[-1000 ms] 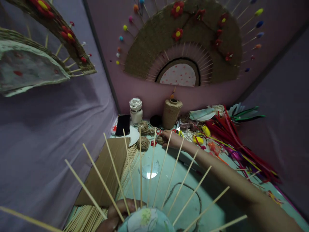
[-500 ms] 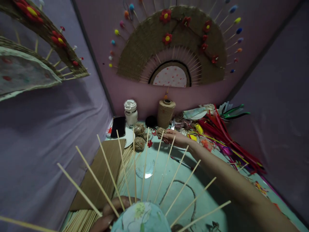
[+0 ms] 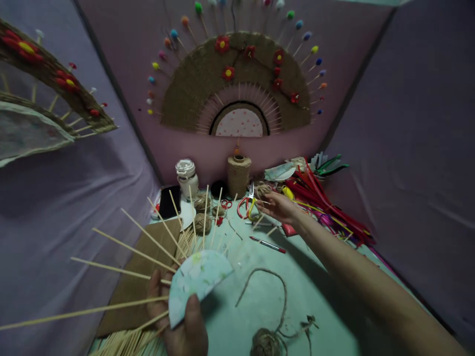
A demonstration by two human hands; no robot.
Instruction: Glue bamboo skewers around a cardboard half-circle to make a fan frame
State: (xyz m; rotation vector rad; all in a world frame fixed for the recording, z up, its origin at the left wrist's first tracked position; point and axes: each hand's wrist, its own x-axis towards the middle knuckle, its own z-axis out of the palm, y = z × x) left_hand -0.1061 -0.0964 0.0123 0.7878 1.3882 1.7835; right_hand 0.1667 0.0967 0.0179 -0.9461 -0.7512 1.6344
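My left hand [image 3: 185, 321] grips a half-round fan piece [image 3: 198, 277] covered in pale blue-green floral material, thumb on its front. Thin wooden sticks [image 3: 143, 237] spread out from behind its curved edge. Across the table, my right hand [image 3: 280, 207] reaches out with fingers stretched and apart. Just behind its fingertips sits a small ball of twine [image 3: 263, 190]; whether they touch is unclear. To the left of that hand lie scissors [image 3: 244, 207] with red handles. A red-ended pen [image 3: 267, 244] rests below it.
Cardboard [image 3: 135, 282] lies over a bundle of sticks at left. At the back stand a white jar [image 3: 186, 178], a phone [image 3: 170, 201], twine balls [image 3: 202, 224] and a twine spool [image 3: 238, 177]. Red strips [image 3: 330, 210] crowd the right. Another twine ball [image 3: 266, 342] lies in front.
My right hand has shifted rightward from beside the twine balls, and the small twine ball now lies farther right, near the scissors. The fan piece has tilted left, and the view has moved.
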